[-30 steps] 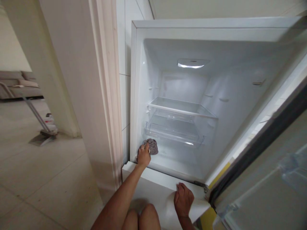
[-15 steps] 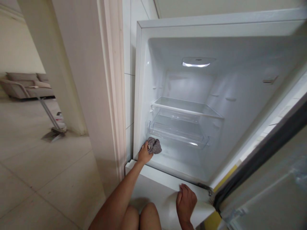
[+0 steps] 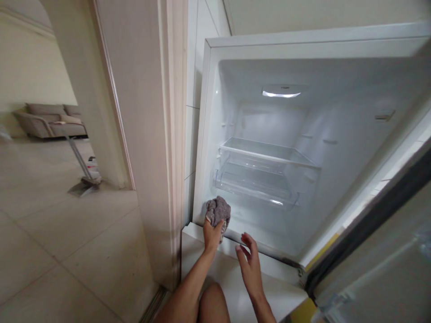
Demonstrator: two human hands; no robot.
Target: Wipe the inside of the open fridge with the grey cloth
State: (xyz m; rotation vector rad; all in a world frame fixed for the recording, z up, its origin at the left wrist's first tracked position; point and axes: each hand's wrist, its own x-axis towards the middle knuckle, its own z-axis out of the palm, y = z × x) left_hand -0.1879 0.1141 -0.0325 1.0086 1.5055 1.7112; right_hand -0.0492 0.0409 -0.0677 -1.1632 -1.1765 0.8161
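Left hand [image 3: 213, 234]: forearm stretched forward; grip pinching crumpled grey-brown fabric cloth [image 3: 219, 210].
Cloth: at lower-left front of open white refrigerator [image 3: 303, 48].
Right hand [image 3: 249, 264]: raised near left; fingers curved, grip spread, thumb apart.

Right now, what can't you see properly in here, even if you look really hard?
- Head view: how the left hand grips underneath; the cloth hides it.
- Head view: the rest of the fridge door; the right edge cuts it off.
- Head view: the sofa's right end; the wall hides it.
- Head view: what's behind the dustpan; too small and blurred.
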